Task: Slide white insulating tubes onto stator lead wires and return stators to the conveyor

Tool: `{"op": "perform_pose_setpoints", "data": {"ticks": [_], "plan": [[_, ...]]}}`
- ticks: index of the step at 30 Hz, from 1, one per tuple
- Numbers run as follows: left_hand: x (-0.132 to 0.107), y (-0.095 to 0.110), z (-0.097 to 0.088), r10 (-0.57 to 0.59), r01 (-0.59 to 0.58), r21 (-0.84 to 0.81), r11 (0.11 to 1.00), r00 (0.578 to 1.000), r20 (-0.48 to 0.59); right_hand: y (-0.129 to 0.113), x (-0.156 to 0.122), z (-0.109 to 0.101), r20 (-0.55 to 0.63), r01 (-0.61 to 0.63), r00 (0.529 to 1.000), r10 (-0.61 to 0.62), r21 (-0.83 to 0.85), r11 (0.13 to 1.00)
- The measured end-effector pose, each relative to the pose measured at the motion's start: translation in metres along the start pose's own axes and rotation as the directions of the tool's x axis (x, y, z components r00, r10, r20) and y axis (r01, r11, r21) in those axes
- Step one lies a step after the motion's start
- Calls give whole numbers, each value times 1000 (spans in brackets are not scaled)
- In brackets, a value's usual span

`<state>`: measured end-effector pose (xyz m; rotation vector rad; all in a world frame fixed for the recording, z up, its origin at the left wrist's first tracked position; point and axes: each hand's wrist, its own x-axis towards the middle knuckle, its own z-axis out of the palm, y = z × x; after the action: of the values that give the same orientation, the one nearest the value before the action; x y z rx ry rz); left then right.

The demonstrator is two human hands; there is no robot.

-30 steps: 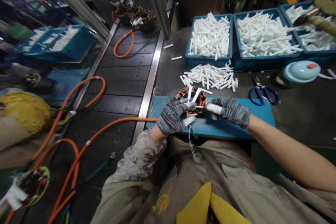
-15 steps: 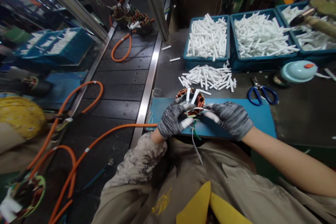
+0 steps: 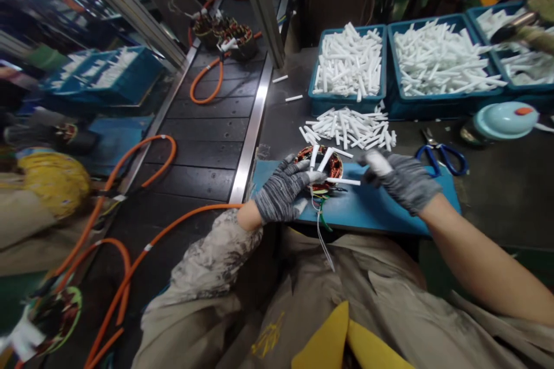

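Note:
A wire-wound motor stator [image 3: 336, 166] with copper windings sits on the blue mat [image 3: 359, 204]. White sleeves stand up out of it, and one white sleeve [image 3: 346, 182] sticks out sideways to the right. My left hand [image 3: 283, 189], in a grey glove with white fingertips, grips the stator's left side, its fingertips over the near rim. Thin wires [image 3: 321, 225] hang from the stator toward my lap. To the right, apart from the stator, my right hand [image 3: 400, 179] is raised in a matching glove, slightly blurred, its fingers loosely apart with nothing visible in them.
Loose white sleeves [image 3: 350, 127] lie behind the stator, before blue bins [image 3: 348, 105] full of them. Blue-handled scissors [image 3: 442, 155] and a light-blue-lidded jar [image 3: 504, 122] lie right. At left runs a conveyor [image 3: 199, 150] with an orange cable [image 3: 173, 230]; a co-worker's yellow sleeve [image 3: 54, 184] shows beyond.
My right hand has let go of the white sleeve at the stator and moved right, lifting away. That sleeve now points out to the right. My left hand stays at the stator.

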<state>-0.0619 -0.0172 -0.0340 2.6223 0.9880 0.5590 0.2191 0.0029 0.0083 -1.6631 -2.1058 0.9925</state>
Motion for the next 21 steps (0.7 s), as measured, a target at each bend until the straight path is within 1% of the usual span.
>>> {"op": "perform_pose_setpoints", "data": {"ticks": [1, 2, 3, 4, 6, 7, 10, 12, 13, 15, 16, 17, 18, 20, 21], "plan": [[2, -3, 1, -13, 13, 14, 1000, 999, 37, 10, -6, -1, -42, -28, 999, 31, 68, 997], [4, -4, 4, -33, 32, 26, 999, 998, 53, 20, -12, 0, -37, -75, 996, 84, 195, 978], [6, -4, 8, -56, 55, 40, 998, 997, 48, 30, -19, 3, 6, -130, 991, 135, 303, 944], [8, -3, 14, -73, 71, 59, 996, 997, 29, 39, -27, 8, 46, -177, 984, 171, 356, 918], [10, 7, 25, -69, 70, 123, 990, 998, -14, 55, -42, 19, 61, -254, 967, 249, 354, 900], [9, 15, 31, -39, 45, 169, 985, 999, -34, 62, -48, 24, 42, -284, 957, 286, 331, 900], [-1, 46, 48, 108, -63, 353, 933, 988, -108, 76, -62, 32, -30, -332, 932, 361, 332, 883], [-9, 66, 58, 203, -104, 475, 874, 966, -162, 80, -66, 32, -45, -337, 926, 374, 344, 876], [-12, 74, 61, 240, -119, 519, 846, 956, -171, 81, -67, 32, -42, -336, 928, 371, 340, 878], [-15, 81, 64, 274, -141, 556, 819, 948, -164, 82, -67, 33, -31, -326, 936, 352, 308, 894], [-14, 79, 64, 270, -144, 544, 826, 950, -159, 83, -66, 34, -29, -318, 940, 341, 290, 903], [-13, 75, 61, 246, -137, 513, 847, 957, -152, 84, -66, 36, -32, -313, 942, 334, 271, 910], [-10, 68, 57, 196, -109, 459, 882, 969, -148, 86, -65, 38, -38, -312, 943, 332, 253, 916], [-5, 49, 44, 20, 20, 290, 957, 991, -135, 91, -65, 43, -74, -314, 939, 335, 213, 925], [-3, 40, 36, -90, 112, 188, 976, 989, -121, 95, -66, 46, -102, -301, 941, 324, 187, 935]]}}
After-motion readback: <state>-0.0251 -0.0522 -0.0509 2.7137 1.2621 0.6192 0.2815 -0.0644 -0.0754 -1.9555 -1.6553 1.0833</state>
